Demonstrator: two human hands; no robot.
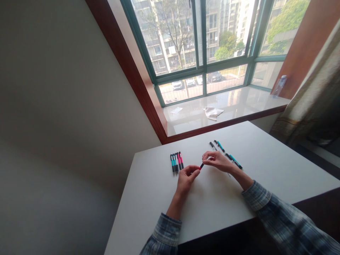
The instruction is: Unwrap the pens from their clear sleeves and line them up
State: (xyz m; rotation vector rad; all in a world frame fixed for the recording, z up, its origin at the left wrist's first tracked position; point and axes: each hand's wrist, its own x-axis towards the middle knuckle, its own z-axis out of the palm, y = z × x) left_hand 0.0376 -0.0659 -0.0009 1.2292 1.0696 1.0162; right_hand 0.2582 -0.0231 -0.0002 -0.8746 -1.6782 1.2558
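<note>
Over the middle of the white table, a short red and black pen part [201,166] slants between both hands. My left hand [185,181] pinches its red end between thumb and fingers. At the upper, black end, the fingertips of my right hand [218,161] are closed; whether they grip a further small piece there is hidden. Several assembled pens [176,163], teal, red and black, lie side by side just beyond my left hand. Loose pen parts [233,161], teal and black, with thin refills, lie beyond and beside my right hand, which partly covers them.
The white table [148,198] meets the wall and a red-brown window frame. On the pale windowsill [239,102] lie a crumpled cloth [213,113] and a paper piece [176,110]. A clear bottle [278,86] stands by the curtain [310,81].
</note>
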